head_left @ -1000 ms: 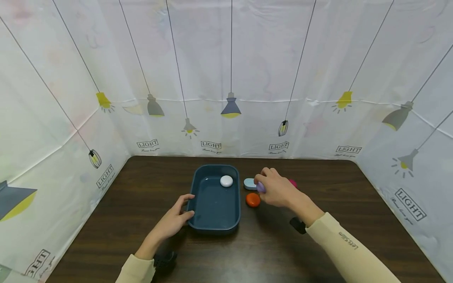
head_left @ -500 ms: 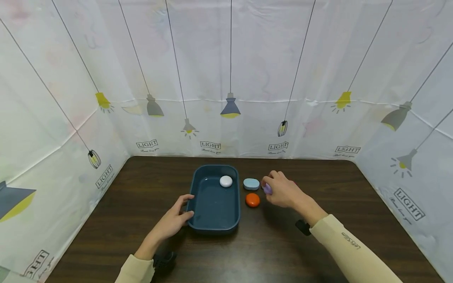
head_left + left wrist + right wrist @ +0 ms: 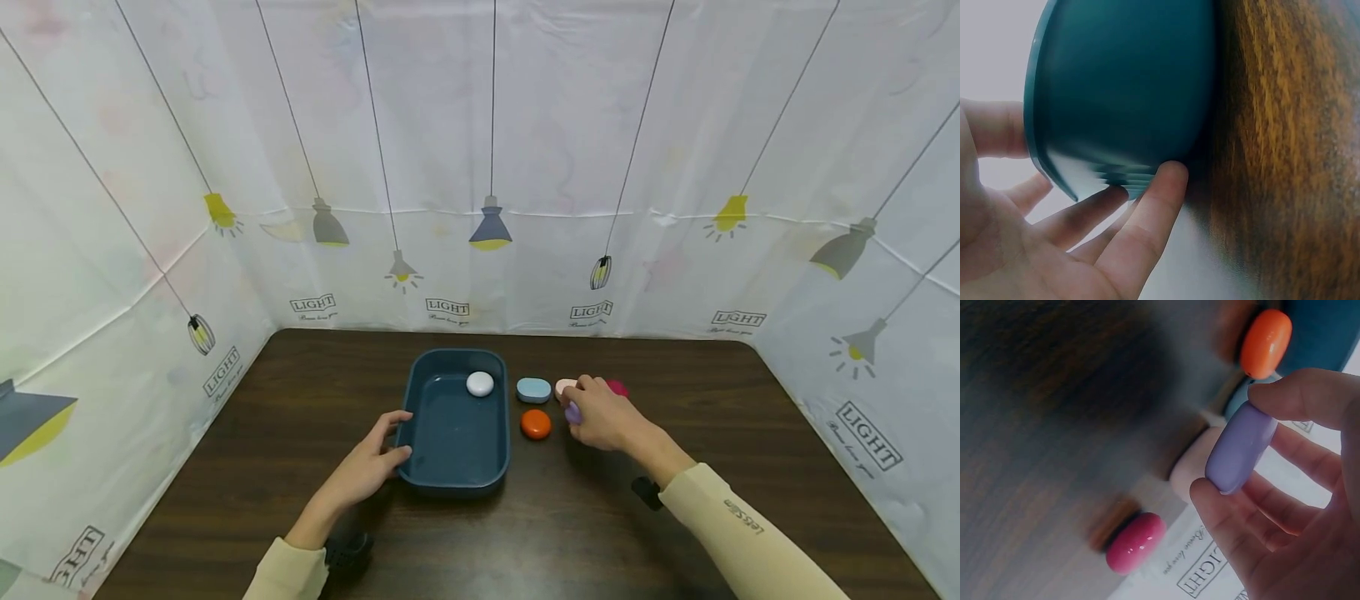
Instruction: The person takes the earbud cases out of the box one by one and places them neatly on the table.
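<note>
My right hand (image 3: 602, 414) pinches a smooth purple rounded oblong piece (image 3: 1241, 447) between thumb and fingertips, just above the table. Close by lie a pale pink piece (image 3: 566, 387), partly hidden by the hand, and a magenta piece (image 3: 1136, 543). Left of that hand are a light blue oblong piece (image 3: 533, 390) and a glossy orange round piece (image 3: 536, 424). What these pieces are cannot be told. My left hand (image 3: 367, 465) holds the left side of a dark blue tray (image 3: 454, 485), fingertips at its rim and outer wall. A white round piece (image 3: 480, 384) lies inside the tray, near its far right corner.
The dark wooden table (image 3: 570, 533) ends at the back against a white curtain (image 3: 555, 150) printed with lamps. More of this curtain hangs along both sides. A dark wrist strap (image 3: 348, 552) shows beside the left sleeve.
My right hand has moved right with the purple piece, away from the light blue piece, then slightly nearer me. The pale pink piece now shows beside it. My left hand and the tray stay put.
</note>
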Available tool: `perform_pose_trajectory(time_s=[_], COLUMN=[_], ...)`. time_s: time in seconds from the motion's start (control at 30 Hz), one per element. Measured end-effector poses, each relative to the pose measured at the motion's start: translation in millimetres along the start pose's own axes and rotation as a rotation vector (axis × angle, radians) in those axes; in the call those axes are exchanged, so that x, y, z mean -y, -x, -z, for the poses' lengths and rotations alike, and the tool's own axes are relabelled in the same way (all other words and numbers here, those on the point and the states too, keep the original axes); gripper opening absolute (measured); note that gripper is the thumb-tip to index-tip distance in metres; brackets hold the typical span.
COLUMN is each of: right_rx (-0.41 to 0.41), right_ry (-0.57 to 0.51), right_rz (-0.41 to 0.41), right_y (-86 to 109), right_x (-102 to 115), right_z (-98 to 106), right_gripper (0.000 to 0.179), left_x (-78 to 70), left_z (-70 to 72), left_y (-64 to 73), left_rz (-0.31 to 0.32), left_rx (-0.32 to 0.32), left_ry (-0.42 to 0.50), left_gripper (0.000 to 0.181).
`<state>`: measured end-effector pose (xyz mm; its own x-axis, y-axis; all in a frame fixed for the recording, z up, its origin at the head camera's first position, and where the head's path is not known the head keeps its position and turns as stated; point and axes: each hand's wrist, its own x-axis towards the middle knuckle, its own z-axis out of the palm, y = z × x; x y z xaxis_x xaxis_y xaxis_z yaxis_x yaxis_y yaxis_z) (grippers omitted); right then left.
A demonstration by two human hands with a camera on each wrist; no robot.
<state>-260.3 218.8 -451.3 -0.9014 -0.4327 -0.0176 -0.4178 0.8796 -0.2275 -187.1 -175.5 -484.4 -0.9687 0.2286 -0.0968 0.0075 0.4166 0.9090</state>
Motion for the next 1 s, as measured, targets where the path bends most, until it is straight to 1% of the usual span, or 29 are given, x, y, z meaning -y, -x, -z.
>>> perform_pose_trajectory(time_s=[0.2, 0.43, 0.67, 0.83, 1.0], right_rx=[-0.014, 0.001, 0.002, 0.009, -0.013], right_ry=[0.013, 0.015, 0.019, 0.025, 0.057], right_rz=[0.015, 0.021, 0.047, 0.054, 0.078], right_y=[0.6, 0.4, 3.2, 4.0, 2.6], right_x=[-2.1, -3.0, -3.1, -3.8, -3.2], right_z=[-6.2, -11.4, -14.9, -15.1, -11.1], right_gripper=[0.031, 0.035, 0.035, 0.035, 0.030], left_x=[-1.0, -0.6, -1.1, -1.5, -4.7], left_z=[-0.3, -0.6, -0.1, 0.1, 1.0], left_y=[-0.7, -0.7, 0.9, 1.6, 2.7], left_rz=[0.006, 0.013, 0.001, -0.003, -0.005], left_rx=[-0.001, -0.008, 0.002, 0.003, -0.004], left_ry=[-0.003, -0.001, -0.012, -0.017, 0.001], left_gripper=[0.050, 0.050, 0.050, 0.050, 0.050])
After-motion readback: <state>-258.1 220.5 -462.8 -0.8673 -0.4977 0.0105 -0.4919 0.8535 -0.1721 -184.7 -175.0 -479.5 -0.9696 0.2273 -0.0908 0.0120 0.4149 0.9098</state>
